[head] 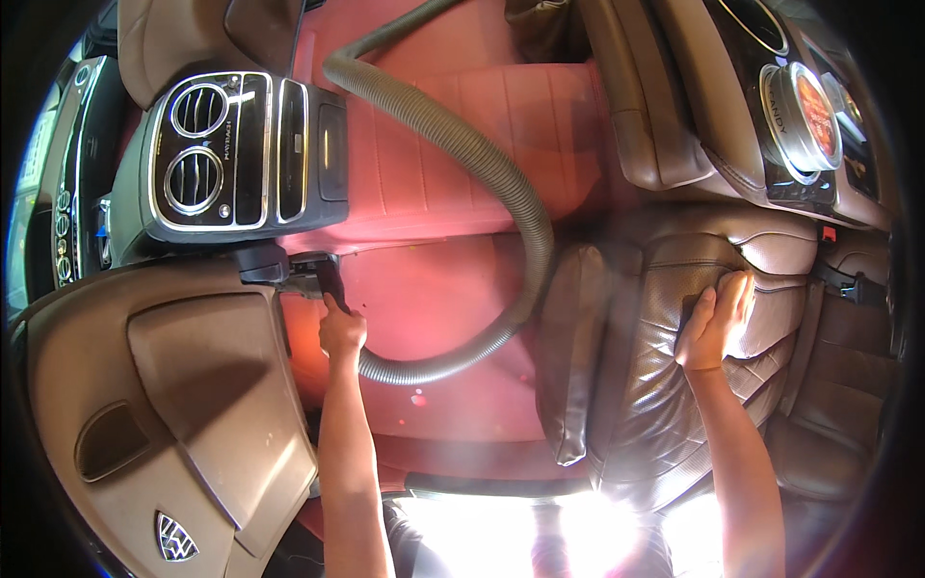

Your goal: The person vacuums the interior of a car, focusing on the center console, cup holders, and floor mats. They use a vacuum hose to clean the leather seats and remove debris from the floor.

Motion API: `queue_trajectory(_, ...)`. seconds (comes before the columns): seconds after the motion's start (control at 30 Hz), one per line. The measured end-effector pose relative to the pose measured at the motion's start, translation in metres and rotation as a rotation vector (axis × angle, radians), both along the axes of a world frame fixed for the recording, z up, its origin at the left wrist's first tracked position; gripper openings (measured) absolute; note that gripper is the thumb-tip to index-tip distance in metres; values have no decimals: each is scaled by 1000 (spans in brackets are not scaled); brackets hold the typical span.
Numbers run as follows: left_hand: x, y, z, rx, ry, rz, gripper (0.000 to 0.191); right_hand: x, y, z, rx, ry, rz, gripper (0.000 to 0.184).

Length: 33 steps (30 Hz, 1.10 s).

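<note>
My left hand (342,329) grips the black handle of a vacuum hose nozzle (331,278), low beside the front seat and above the red car floor mat (433,303). From this hand a grey corrugated vacuum hose (531,217) loops over the floor and runs up out of the frame's top. Resting flat on the brown leather rear seat (672,390), my right hand (715,321) has its fingers together and pointing up the picture. No object shows in it, though its palm is hidden.
The back of a front seat (209,361) stands at the left, below a centre console with round air vents (253,152). A round tin (816,115) sits on the rear console at upper right. Near it are a red buckle (829,234) and a seat-belt buckle (853,289).
</note>
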State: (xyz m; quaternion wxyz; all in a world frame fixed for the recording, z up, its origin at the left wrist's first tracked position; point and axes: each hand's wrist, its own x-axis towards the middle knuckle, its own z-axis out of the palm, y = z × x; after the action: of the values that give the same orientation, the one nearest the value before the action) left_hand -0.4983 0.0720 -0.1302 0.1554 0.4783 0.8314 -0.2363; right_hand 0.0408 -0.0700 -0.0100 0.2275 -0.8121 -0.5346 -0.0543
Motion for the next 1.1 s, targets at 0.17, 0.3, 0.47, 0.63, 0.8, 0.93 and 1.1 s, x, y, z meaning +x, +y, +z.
queue_trajectory(0.17,2,15,4,2,-1,-14,82,-1,1,-3,36,5,-2,38)
queue_trajectory(0.3,40,-29,18,-62,-122,-163,82,2,-3,-2,7,-35,11,37)
queue_trajectory(0.47,-6,-6,12,93,-8,73,79,1,1,1,28,-17,2,35)
queue_trajectory(0.63,-23,34,-4,9,-30,6,76,-5,9,-1,73,49,-3,34)
queue_trajectory(0.8,67,-2,6,-109,-298,-271,75,2,0,-2,36,-15,-3,36)
queue_trajectory(0.93,32,-6,-4,20,-452,-42,75,4,-2,-1,18,-31,-6,36)
queue_trajectory(1.1,67,4,-8,-26,-253,-34,67,-7,7,-3,64,8,-6,33)
